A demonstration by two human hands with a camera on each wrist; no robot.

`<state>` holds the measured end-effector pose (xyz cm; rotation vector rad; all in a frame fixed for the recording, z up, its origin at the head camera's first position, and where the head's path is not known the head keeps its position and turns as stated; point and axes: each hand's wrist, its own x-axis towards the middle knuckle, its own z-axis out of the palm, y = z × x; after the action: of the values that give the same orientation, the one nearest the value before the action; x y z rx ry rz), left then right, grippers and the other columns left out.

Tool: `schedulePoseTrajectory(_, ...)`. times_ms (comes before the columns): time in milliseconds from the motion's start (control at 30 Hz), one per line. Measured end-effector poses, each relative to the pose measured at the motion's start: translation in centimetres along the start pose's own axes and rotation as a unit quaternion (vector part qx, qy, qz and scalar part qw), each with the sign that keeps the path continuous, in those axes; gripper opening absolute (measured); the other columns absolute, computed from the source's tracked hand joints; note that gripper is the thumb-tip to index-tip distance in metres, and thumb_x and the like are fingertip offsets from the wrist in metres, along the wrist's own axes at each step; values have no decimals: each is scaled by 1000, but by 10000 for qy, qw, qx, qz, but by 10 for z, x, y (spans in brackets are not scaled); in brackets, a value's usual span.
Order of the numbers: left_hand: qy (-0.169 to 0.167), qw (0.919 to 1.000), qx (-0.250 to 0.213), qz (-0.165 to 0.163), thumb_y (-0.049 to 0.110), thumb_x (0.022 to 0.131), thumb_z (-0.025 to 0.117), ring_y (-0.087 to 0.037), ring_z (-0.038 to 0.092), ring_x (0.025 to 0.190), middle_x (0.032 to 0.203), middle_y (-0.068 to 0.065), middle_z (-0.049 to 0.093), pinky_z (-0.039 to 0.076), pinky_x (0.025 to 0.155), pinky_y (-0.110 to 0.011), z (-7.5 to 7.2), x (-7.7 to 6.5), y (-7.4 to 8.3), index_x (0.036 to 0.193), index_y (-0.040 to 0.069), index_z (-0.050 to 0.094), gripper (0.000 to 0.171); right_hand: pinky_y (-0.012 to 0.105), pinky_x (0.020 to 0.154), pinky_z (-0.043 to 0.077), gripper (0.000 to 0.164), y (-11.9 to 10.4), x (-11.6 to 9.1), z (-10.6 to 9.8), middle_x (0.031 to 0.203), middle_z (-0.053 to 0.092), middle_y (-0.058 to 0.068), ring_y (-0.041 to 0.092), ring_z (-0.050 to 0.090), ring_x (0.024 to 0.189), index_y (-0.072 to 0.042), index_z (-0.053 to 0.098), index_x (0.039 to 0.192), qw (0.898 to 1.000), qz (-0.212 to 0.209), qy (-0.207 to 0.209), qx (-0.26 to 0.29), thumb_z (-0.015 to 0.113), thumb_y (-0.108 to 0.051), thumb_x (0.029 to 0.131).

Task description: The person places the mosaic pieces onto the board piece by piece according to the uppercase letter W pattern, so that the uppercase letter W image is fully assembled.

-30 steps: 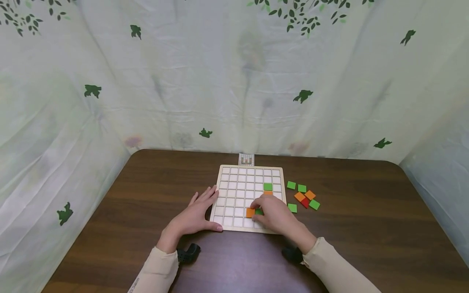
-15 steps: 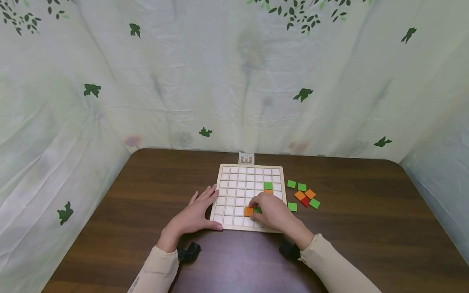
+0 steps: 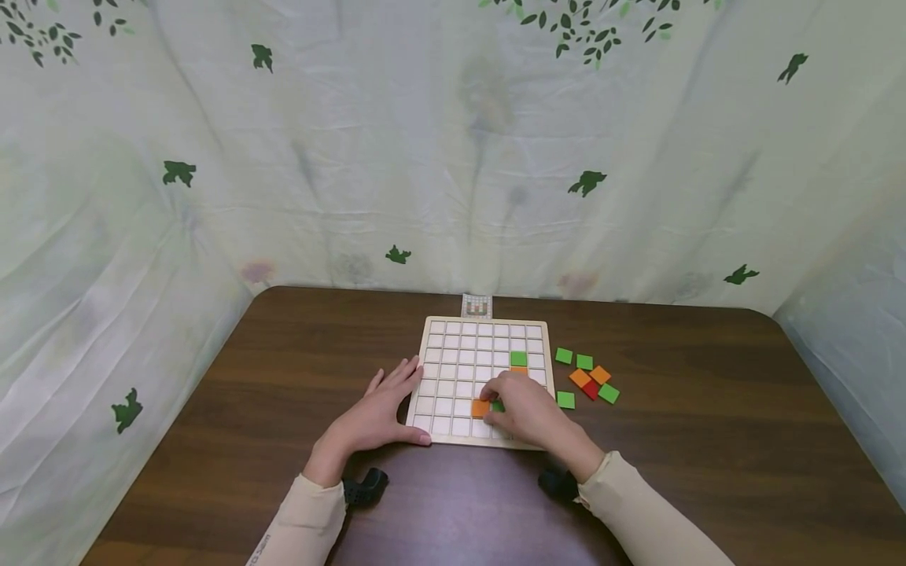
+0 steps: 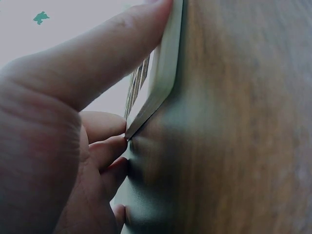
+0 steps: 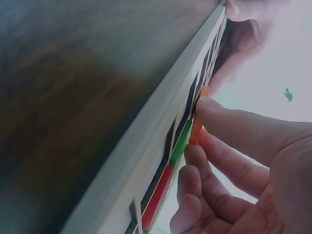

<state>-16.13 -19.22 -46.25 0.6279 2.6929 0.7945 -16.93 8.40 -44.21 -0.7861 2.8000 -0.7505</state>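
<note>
A white gridded board (image 3: pixel 453 369) with a pale wooden frame lies on the dark wooden table. My right hand (image 3: pixel 531 409) is over its front right part, pinching an orange square tile (image 5: pixel 196 127) between thumb and fingers. In the right wrist view the tile is tilted up at a grid cell. Beside it a green tile (image 5: pixel 181 144) and a red tile (image 5: pixel 157 197) sit in the grid, mostly hidden under the hand in the head view. My left hand (image 3: pixel 375 413) rests at the front left corner, thumb along the near edge, spread fingers against the left side.
Several loose green (image 3: pixel 565 400), orange (image 3: pixel 580 379) and red tiles (image 3: pixel 591 390) lie right of the board. Further up the grid sit a green tile (image 3: pixel 518 358) and a partly covered orange one (image 3: pixel 519 369). A small patterned card (image 3: pixel 476 306) lies behind the board.
My right hand has shifted slightly left with the orange tile, then held nearly still over the last half second. My left hand has stayed at the board's corner.
</note>
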Motion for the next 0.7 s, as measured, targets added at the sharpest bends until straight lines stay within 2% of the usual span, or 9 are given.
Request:
schedulePoseTrajectory(467,-15,10000,13,-48,54,77,83,-28,6,155,168,-11,11,-1,121,-56,0,1,1,159,4,22,114,35,76,54,19,-2,1,0,93,70,1,16,62,86,-7,77,100,9999,-76,66,-132,82,-14,83)
schedulePoseTrajectory(700,-10,10000,1,-62,54,77,83,-28,6,155,168,-11,11,-1,121,-56,0,1,1,160,4,22,115,35,79,53,22,2,-2,-5,94,69,0,16,62,88,-8,76,102,9995,67,165,242,83,-13,82)
